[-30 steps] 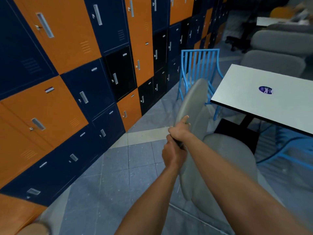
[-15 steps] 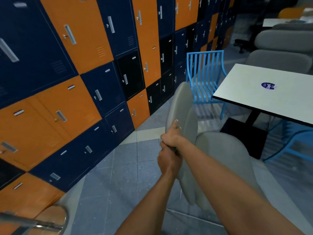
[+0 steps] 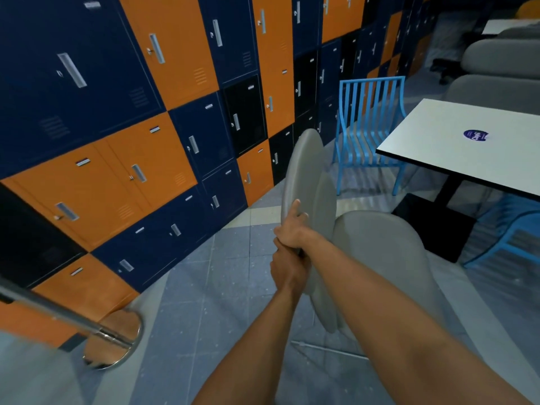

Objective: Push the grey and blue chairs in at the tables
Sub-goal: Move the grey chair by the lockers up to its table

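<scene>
A grey padded chair (image 3: 377,252) stands in front of me, its seat facing the white table (image 3: 455,147). My right hand (image 3: 295,229) grips the edge of its grey backrest (image 3: 304,171), thumb up along the rim. My left hand (image 3: 287,271) grips the same edge just below, touching the right hand. A blue slatted chair (image 3: 369,118) stands beyond, at the table's far left corner. Part of another blue chair (image 3: 508,232) shows under the table at the right.
A wall of orange, navy and black lockers (image 3: 175,127) runs along the left. A chrome pole with a round base (image 3: 114,337) stands at lower left. The table's black pedestal base (image 3: 432,226) sits on the tiled floor. Grey sofas (image 3: 496,71) lie behind the table.
The view has swung left and back; the chrome pole base has come further into sight. Both hands keep their grip on the grey backrest, which sits a little farther from the table.
</scene>
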### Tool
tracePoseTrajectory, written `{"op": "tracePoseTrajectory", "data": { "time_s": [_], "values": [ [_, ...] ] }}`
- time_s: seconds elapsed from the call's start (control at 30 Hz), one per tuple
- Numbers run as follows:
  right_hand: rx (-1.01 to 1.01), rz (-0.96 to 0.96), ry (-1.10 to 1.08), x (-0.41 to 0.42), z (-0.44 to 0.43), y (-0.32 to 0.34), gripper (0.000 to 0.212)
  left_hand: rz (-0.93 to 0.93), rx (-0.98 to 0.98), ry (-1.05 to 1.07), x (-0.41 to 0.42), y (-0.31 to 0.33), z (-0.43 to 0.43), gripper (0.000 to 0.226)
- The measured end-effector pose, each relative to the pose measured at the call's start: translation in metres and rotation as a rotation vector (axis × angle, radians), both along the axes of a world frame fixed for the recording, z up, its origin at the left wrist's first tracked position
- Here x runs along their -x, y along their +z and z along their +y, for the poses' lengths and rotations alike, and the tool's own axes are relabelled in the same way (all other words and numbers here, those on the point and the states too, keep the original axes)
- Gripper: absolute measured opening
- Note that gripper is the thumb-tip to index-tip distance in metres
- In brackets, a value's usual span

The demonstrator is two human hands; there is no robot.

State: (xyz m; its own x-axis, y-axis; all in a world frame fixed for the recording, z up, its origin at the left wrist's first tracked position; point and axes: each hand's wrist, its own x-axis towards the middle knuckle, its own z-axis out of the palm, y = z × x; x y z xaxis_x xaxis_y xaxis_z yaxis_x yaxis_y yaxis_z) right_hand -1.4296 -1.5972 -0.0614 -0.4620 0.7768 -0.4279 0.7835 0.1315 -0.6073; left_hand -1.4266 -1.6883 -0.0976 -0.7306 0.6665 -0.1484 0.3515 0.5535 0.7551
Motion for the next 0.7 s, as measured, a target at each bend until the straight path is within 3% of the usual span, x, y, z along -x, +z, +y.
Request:
{"op": "tracePoseTrajectory", "data": {
  "time_s": [0.37, 0.57, 0.63, 0.7],
  "values": [
    [0.015, 0.003, -0.033, 0.012, 0.037, 0.01, 0.097, -0.009, 0.001, -0.034, 0.022, -0.002, 0.042, 0.034],
    [0.02, -0.021, -0.026, 0.023, 0.064, -0.003, 0.107, 0.023, 0.003, -0.159, 0.042, -0.014, 0.053, 0.059],
    [0.049, 0.022, -0.073, 0.019, 0.073, -0.012, 0.111, -0.089, 0.012, -0.278, 0.063, -0.013, 0.051, 0.072],
    [0.105, 0.069, -0.168, 0.02, 0.089, -0.018, 0.106, -0.399, -0.002, -0.381, 0.102, -0.008, 0.062, 0.076]
  ]
}}
